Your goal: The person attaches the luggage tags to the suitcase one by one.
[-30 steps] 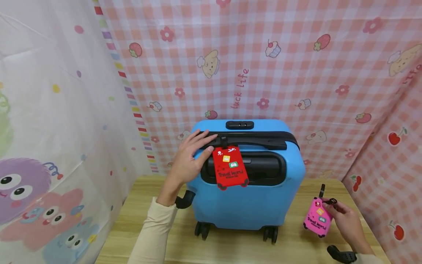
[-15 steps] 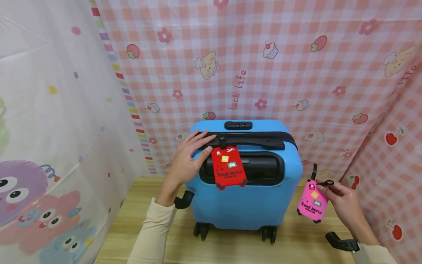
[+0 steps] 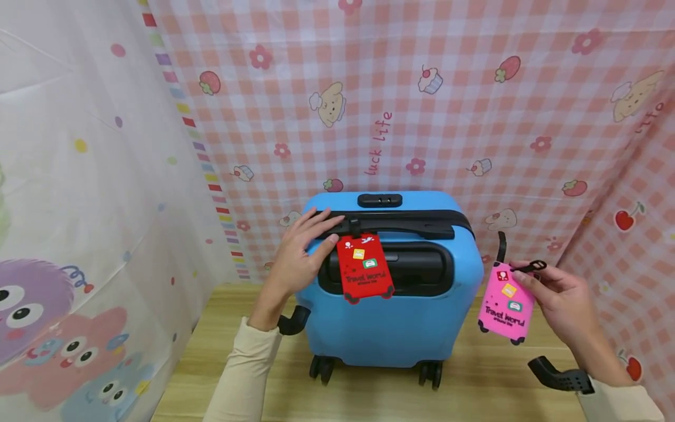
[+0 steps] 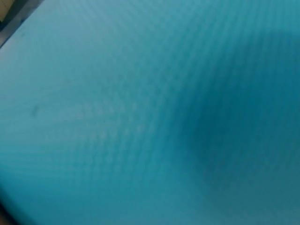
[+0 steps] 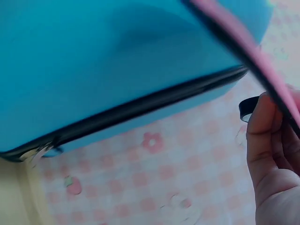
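Note:
A blue suitcase (image 3: 390,328) stands upright on its wheels. My left hand (image 3: 303,252) rests on its upper left corner, fingers spread along the black top handle (image 3: 411,227). From that handle hangs a red luggage tag (image 3: 364,281), close to my left thumb. Right of the suitcase my right hand (image 3: 569,302) pinches a pink luggage tag (image 3: 503,293) by its top corner, above the table. Its black strap sticks up, with a buckle end by my fingers. Suitcase shell (image 4: 140,117) fills the left wrist view. The right wrist view catches the pink tag (image 5: 253,44) edge-on.
The wood-grain table (image 3: 211,363) carries the suitcase. A pink checked cloth (image 3: 401,105) hangs close behind it. A white cartoon cloth (image 3: 105,205) covers the left side, and a cherry-print cloth (image 3: 654,258) hangs near my right hand.
My right hand has lifted the pink luggage tag higher, away from the table. The left hand stays on the suitcase, and the red tag hangs as before.

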The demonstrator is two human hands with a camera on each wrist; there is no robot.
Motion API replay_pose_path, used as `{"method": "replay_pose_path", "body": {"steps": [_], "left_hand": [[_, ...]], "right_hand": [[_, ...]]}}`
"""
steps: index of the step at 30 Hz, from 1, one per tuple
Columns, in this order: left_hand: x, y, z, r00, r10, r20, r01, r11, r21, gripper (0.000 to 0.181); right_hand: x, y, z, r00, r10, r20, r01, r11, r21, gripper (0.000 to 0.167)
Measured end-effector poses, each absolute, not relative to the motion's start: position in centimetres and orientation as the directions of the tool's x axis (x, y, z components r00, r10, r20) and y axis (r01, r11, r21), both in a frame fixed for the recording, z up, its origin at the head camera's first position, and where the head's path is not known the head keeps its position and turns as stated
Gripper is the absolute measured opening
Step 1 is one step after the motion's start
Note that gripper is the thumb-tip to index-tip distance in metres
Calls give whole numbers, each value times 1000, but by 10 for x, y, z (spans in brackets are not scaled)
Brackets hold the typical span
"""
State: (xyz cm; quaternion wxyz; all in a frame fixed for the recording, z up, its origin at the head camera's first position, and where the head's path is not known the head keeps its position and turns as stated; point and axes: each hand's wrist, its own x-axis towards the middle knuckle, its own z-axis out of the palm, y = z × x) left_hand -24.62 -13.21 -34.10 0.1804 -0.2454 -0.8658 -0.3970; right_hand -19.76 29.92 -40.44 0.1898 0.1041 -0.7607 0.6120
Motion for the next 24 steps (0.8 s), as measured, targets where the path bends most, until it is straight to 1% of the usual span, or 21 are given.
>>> {"method": "replay_pose_path", "body": {"steps": [5,6,10,12,16,21,24], "left_hand": [[-246,-132,-341,-817,280,504,564,566,601,41],[-246,-132,-341,-817,280,504,564,567,601,41],[-247,-132,-342,-817,282,502,565,564,603,41],[-247,-132,-342,-816,284,504,567,560,604,41],[-246,-133,-341,-812,290,507,575,550,606,40],[-246,-133,-341,-813,289,505,573,549,608,41],[-246,-132,-341,-814,289,504,572,552,607,40]], "right_hand": [[-195,295,-387,-893,55,447,-417,278,-866,23],[-194,294,-384,-891,50,451,-423,271,-865,23],[-193,291,-376,-891,25,453,-446,144,-884,23],[-192,289,-372,-890,17,456,-451,109,-886,24],[-191,284,-364,-883,10,469,-466,91,-880,24],[-186,275,-352,-884,3,468,-465,110,-878,23],[-182,267,-344,-891,-9,453,-453,71,-889,24]]}}
